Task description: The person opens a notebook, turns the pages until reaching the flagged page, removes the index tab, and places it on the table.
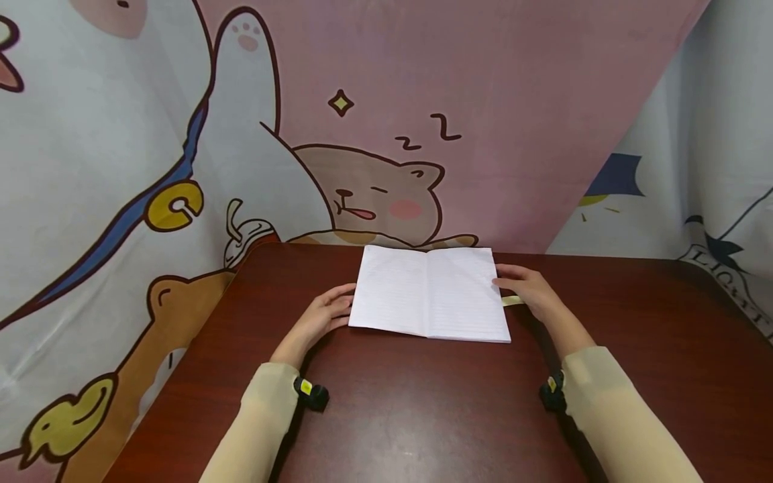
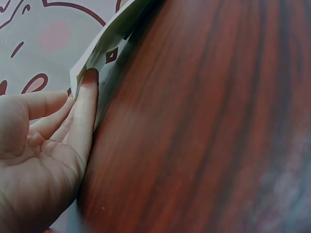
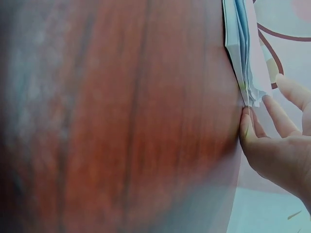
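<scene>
The left hand point(image 1: 321, 312) and right hand point(image 1: 531, 290), fingers loosely extended, touched the notebook point(image 1: 392, 288) at the bench's point(image 1: 417, 416) far edge, where uneven pressure risked skewing it.

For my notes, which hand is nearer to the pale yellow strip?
Right. The right hand is close beside the pale yellow strip; the left hand is across the open notebook, at its opposite edge.

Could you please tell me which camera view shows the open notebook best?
The head view: it shows both open pages of the notebook. The left wrist view catches only a narrow edge; the right wrist view, mainly layered page edges.
</scene>
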Tool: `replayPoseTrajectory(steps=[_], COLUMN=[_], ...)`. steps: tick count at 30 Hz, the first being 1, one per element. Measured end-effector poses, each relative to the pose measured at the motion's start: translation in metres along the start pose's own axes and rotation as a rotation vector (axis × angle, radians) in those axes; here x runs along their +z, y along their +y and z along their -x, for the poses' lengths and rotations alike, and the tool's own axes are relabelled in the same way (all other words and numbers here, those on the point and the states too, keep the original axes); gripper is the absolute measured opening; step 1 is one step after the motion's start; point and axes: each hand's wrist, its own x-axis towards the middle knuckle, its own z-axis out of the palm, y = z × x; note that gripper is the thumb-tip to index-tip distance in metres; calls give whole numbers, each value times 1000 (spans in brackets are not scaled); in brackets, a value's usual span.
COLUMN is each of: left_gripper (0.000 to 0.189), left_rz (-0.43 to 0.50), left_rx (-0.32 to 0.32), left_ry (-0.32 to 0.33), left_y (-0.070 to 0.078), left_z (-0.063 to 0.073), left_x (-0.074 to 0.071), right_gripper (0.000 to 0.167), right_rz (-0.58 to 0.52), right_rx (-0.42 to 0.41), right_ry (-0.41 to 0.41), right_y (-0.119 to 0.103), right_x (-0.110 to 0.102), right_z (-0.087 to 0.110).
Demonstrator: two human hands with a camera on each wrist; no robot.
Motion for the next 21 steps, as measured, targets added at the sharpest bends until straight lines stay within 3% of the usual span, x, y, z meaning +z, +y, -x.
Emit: replayPoseTrajectory(steps=[10,21], left_gripper=[46,46], left_rz=[1,5], left_rx=[6,24], left_ry=[1,-18], left_y=[-1,-2], left_z=[0,0], left_x=[-2,-1], right_gripper=[60,44], right_rz=[0,11], right_rx=[-3,66], right_ry=[14,312], right_y=[-2,-21], right_x=[4,19], right_z=[-1,-4])
